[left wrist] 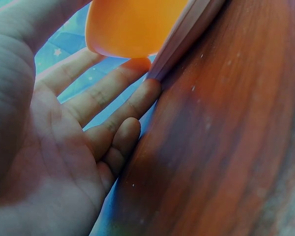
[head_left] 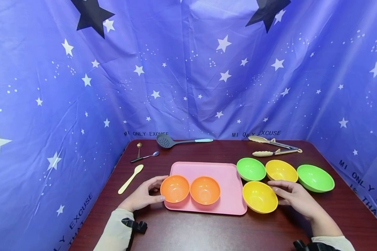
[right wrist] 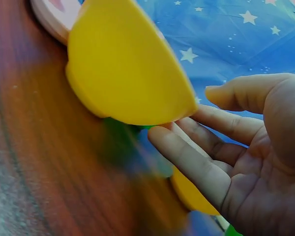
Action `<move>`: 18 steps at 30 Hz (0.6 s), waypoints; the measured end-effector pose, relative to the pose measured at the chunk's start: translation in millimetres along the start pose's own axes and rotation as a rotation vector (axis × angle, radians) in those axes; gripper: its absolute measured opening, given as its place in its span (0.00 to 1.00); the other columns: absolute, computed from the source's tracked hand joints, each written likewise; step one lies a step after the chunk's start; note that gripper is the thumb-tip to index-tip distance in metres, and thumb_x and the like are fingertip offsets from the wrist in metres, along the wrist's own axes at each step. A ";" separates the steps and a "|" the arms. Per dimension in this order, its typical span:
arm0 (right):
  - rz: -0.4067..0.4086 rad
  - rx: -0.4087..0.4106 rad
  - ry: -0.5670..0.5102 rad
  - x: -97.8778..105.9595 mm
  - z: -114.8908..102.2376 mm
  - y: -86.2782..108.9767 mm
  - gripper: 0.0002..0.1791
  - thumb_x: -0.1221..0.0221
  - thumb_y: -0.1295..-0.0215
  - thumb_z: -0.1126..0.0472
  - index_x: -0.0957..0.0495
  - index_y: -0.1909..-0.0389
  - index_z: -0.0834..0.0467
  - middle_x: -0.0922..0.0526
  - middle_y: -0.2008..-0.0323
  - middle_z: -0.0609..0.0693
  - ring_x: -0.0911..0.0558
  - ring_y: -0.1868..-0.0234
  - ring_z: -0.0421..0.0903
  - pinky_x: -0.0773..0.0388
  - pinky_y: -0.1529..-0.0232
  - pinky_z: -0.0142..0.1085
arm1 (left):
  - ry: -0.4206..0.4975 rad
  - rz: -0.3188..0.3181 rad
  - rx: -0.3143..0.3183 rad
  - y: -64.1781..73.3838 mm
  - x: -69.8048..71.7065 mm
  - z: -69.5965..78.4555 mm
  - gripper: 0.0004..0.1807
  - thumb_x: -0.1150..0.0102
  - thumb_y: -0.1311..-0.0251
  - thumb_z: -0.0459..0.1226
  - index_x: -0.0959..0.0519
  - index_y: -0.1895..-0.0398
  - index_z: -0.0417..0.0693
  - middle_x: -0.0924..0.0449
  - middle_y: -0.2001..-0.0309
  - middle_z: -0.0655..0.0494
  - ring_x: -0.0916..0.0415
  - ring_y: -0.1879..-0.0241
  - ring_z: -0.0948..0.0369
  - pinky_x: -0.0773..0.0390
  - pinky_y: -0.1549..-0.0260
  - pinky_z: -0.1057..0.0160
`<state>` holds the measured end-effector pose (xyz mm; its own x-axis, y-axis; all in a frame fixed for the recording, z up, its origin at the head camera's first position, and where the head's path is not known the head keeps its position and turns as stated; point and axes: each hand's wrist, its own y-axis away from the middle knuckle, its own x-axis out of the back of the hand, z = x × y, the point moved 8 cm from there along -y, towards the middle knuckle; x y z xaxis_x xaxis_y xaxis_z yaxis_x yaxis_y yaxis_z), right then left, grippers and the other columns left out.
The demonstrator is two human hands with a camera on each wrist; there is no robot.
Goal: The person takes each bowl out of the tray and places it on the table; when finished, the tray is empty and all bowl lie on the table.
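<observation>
Two orange bowls, the left one [head_left: 175,190] and the right one [head_left: 205,190], stand side by side on a pink tray [head_left: 230,188]. My left hand [head_left: 147,192] is at the left bowl's outer side, its fingers spread and relaxed. In the left wrist view, fingertips touch or nearly touch that orange bowl [left wrist: 132,27] and the tray's edge. A yellow bowl [head_left: 260,197] stands at the tray's right edge. Beside it is my right hand [head_left: 296,198], fingers loosely extended. The right wrist view has those fingertips close against the yellow bowl [right wrist: 123,69], with the thumb apart from it.
Behind the right hand stand a green bowl [head_left: 251,169], another yellow bowl [head_left: 281,170] and a green bowl [head_left: 315,178]. Tongs [head_left: 274,146] and a skimmer [head_left: 168,141] lie at the back. At left lie a cream spoon [head_left: 131,179] and two small spoons [head_left: 144,157].
</observation>
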<state>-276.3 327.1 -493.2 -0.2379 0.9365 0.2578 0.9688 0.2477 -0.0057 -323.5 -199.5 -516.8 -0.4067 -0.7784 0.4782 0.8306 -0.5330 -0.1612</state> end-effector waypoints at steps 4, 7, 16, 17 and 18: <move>0.008 0.046 -0.005 4.2 -7.8 2.8 0.25 0.46 0.19 0.65 0.33 0.34 0.82 0.14 0.45 0.58 0.12 0.51 0.40 0.13 0.57 0.43 | -0.005 0.001 0.007 0.3 -0.2 0.3 0.38 0.25 0.38 0.40 0.30 0.24 0.58 0.18 0.41 0.59 0.21 0.43 0.53 0.23 0.42 0.51; -0.008 0.107 -0.007 4.1 -14.6 4.4 0.23 0.47 0.19 0.68 0.33 0.36 0.83 0.12 0.47 0.52 0.12 0.51 0.41 0.14 0.56 0.40 | -0.009 0.001 0.008 0.3 -0.3 0.4 0.38 0.25 0.38 0.40 0.30 0.24 0.57 0.18 0.42 0.59 0.21 0.43 0.53 0.23 0.42 0.50; -0.008 0.226 0.046 4.6 -41.5 2.5 0.20 0.47 0.21 0.71 0.32 0.37 0.83 0.13 0.47 0.41 0.14 0.46 0.38 0.15 0.53 0.38 | -0.012 0.001 0.015 0.5 -0.3 1.3 0.39 0.25 0.38 0.41 0.30 0.24 0.59 0.18 0.42 0.59 0.21 0.43 0.54 0.23 0.43 0.50; -0.005 0.225 0.053 4.2 -44.6 1.5 0.21 0.46 0.21 0.71 0.32 0.37 0.83 0.13 0.47 0.40 0.14 0.47 0.38 0.15 0.53 0.37 | -0.010 0.002 0.014 0.6 -0.2 1.7 0.39 0.25 0.38 0.41 0.30 0.24 0.58 0.18 0.42 0.59 0.21 0.43 0.54 0.23 0.43 0.50; -0.003 0.223 0.057 3.7 -47.6 0.3 0.21 0.46 0.21 0.71 0.32 0.37 0.83 0.13 0.47 0.41 0.14 0.47 0.38 0.15 0.52 0.37 | -0.009 0.002 0.013 0.7 0.0 2.2 0.39 0.25 0.38 0.41 0.30 0.24 0.58 0.18 0.42 0.58 0.21 0.43 0.54 0.23 0.43 0.51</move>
<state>-273.6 318.8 -446.2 -0.2308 0.9216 0.3119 0.9271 0.3056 -0.2170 -322.1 -199.2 -515.0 -0.4016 -0.7767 0.4853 0.8363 -0.5270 -0.1513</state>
